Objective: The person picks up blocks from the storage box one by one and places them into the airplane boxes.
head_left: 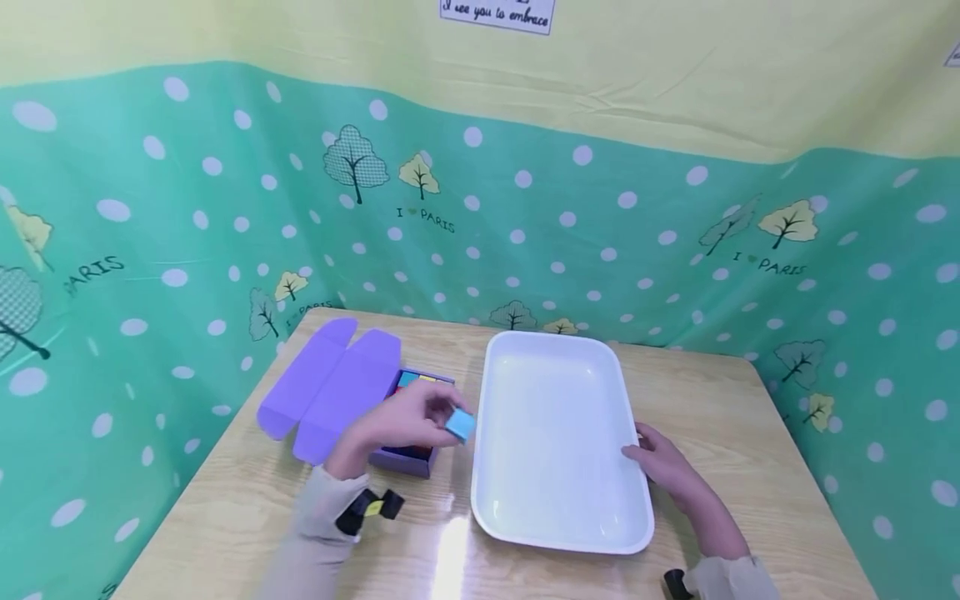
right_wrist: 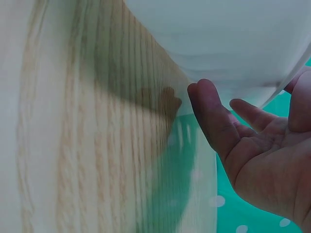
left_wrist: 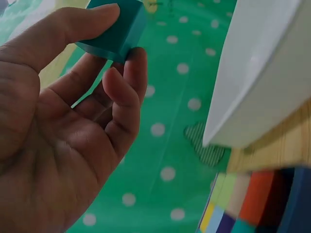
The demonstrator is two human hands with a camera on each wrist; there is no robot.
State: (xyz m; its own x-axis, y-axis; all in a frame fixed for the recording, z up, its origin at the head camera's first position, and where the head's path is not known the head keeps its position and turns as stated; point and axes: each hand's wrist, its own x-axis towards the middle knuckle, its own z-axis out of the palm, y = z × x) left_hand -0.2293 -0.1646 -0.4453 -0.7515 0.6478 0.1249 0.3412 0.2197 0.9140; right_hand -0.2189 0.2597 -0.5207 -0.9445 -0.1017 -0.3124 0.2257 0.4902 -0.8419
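Observation:
My left hand [head_left: 405,417] pinches a blue block [head_left: 461,425] between thumb and fingertips. It holds the block in the air beside the left rim of a white tray [head_left: 558,442]. In the left wrist view the block [left_wrist: 114,31] shows as a teal cube, the thumb lying across one face. Partly under that hand is an open purple box [head_left: 402,462] with several coloured blocks [left_wrist: 262,194] inside. My right hand [head_left: 663,467] grips the tray's right edge, thumb over the rim. Its fingers [right_wrist: 206,104] touch the tray's outer wall from below in the right wrist view.
The box's purple lid [head_left: 348,387] is folded back to the left on the wooden table [head_left: 712,392]. A green and yellow patterned cloth [head_left: 525,225] hangs behind the table and along its sides.

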